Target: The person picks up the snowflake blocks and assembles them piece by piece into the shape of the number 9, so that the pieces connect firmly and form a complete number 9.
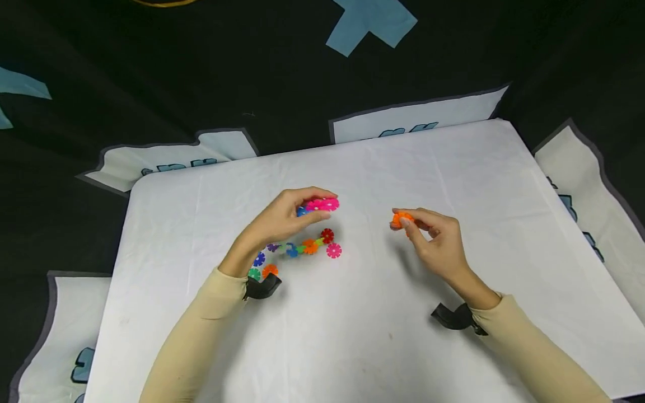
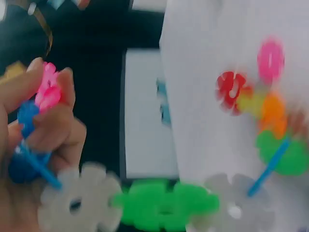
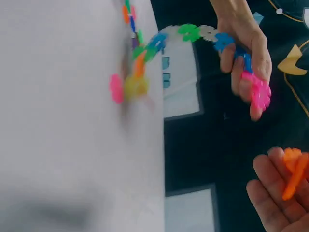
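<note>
My left hand [image 1: 282,217] pinches the pink end of a chain of slotted flower-shaped plastic discs, held above the table. In the right wrist view, pink discs [image 3: 261,94] show at its fingertips. From there the chain runs through blue, white and green discs [image 3: 189,32] and slopes down toward the table. To the right, my right hand [image 1: 443,246] grips orange flower discs [image 1: 401,218] between thumb and fingers; two set at an angle show in the right wrist view. More discs lie below the left hand: a red one [image 1: 327,235], an orange one [image 1: 310,247] and several others.
A white cloth [image 1: 363,313] covers the table. A loose pink disc [image 1: 334,250] lies near the red one. Next to the left wrist is an orange disc [image 1: 270,270]. Dark fabric [image 1: 282,73] with white and blue patches stands behind the far edge.
</note>
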Available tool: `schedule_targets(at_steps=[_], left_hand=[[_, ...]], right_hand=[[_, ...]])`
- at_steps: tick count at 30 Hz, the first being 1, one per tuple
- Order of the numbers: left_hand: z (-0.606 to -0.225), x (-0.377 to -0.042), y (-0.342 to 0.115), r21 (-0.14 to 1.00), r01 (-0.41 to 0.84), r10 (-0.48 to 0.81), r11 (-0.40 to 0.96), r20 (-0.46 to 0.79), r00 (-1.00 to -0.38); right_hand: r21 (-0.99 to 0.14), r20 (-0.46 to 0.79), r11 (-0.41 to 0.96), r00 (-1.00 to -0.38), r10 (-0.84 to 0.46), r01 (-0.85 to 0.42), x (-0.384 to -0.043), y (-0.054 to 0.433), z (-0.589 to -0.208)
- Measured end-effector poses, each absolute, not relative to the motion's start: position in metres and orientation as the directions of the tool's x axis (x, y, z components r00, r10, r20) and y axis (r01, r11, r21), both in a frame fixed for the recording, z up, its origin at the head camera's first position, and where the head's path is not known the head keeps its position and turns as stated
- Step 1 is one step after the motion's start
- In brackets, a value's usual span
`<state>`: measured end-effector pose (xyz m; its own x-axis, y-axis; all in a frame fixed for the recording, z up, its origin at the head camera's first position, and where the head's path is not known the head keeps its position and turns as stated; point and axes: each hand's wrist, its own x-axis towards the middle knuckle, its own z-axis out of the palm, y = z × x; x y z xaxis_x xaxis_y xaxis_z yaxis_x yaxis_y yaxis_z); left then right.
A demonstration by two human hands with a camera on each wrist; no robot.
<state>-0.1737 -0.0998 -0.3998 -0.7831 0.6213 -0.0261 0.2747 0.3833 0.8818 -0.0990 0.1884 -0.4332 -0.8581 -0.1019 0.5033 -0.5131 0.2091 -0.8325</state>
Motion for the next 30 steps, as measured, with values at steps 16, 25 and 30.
schedule_targets(at_steps=[16, 25, 30], left_hand=[[-0.399, -0.163, -0.067, 0.925, 0.290, 0.768, 0.245, -0.003, -0.641], [-0.403, -0.164, -0.064, 0.953, 0.253, 0.764, 0.167, 0.037, -0.644], [-0.401, -0.164, -0.063, 0.951, 0.256, 0.782, 0.173, 0.025, -0.622]], right_hand=[[-0.886, 0.305, 0.237, -0.885, -0.352, -0.399, -0.112, 0.177, -0.419], [-0.951, 0.042, 0.267, -0.923, -0.383, -0.154, -0.114, 0.168, -0.411], [-0.942, -0.009, 0.310, -0.911, -0.412, -0.130, -0.117, 0.167, -0.408]])
